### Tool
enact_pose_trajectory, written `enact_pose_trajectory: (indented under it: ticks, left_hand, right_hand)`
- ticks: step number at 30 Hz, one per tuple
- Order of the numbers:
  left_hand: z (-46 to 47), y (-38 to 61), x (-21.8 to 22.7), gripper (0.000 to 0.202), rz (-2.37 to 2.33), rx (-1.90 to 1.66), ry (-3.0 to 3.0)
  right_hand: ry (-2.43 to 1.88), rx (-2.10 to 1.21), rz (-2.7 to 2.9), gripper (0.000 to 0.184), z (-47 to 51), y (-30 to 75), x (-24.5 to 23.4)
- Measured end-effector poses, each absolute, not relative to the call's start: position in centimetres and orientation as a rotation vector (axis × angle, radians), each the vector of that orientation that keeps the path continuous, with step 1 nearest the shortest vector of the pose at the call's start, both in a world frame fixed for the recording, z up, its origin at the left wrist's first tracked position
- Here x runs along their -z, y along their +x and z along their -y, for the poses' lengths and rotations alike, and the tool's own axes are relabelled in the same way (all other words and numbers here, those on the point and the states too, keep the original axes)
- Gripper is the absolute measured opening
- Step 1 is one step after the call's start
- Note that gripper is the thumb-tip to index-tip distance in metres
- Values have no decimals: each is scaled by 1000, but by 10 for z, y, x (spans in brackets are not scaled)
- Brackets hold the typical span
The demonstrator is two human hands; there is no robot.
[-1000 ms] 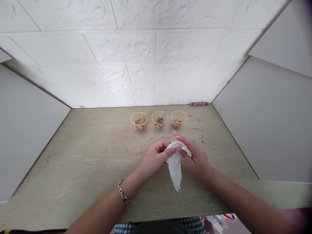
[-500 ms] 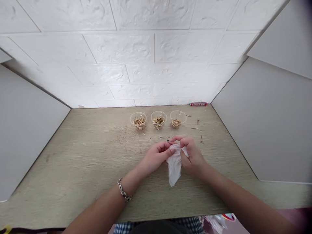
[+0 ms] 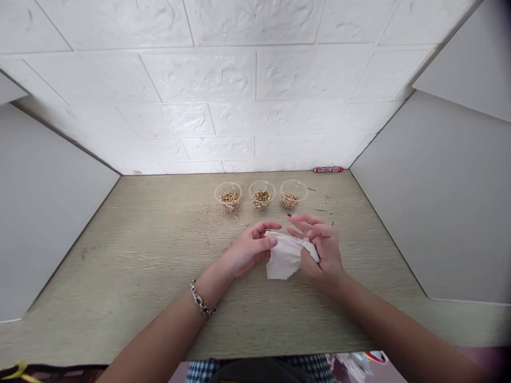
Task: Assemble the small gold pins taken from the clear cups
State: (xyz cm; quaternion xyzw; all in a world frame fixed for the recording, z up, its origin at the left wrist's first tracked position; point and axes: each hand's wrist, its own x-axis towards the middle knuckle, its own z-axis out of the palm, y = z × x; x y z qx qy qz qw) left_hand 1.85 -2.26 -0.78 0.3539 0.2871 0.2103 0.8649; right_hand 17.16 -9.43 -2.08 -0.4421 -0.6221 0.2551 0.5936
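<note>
One thin white tissue [image 3: 284, 257], creased, straight-edged below, in the pinch of left hand [image 3: 248, 250] and right hand [image 3: 326, 259]

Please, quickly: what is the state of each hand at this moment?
Left hand: holding one side of the white tissue.
Right hand: holding the other side of it, slightly blurred.

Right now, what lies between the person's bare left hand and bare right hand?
In the head camera's view, a white, creased, soft sheet, perhaps tissue, spans the gap between the left hand and the right hand, touching both.
</note>
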Motion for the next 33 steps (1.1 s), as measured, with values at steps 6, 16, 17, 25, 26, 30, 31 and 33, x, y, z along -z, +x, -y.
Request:
enact_pose_trajectory:
  ticks: [6,16,17,25,26,30,31,33]
  left_hand:
    - [37,22,5,36,-544,-385,761]
    - [38,30,-4,41,-649,-435,1055]
    - [38,31,-4,40,-680,-482,1049]
    - [54,36,-24,58,-541,-801,669]
    - [58,37,-29,58,-561,-825,664]
    - [77,40,-43,74,-600,-898,759]
    - [82,40,-45,78,-576,-905,785]
    - [94,38,-45,84,-534,-927,872]
  right_hand:
    - [-1307,-439,1681,52,89,176,18]
    - [-1290,-289,1684,51,88,180,18]
    - [-1291,-229,1701,52,88,180,17]
    - [-1360,-120,2020,47,99,161,13]
    - [-1383,-97,1987,46,100,158,11]
    - [-1276,-145,1806,39,105,148,-1]
    - [-1236,-179,1759,39,107,146,-5]
    - [-1220,-215,1652,36,112,140,-11]
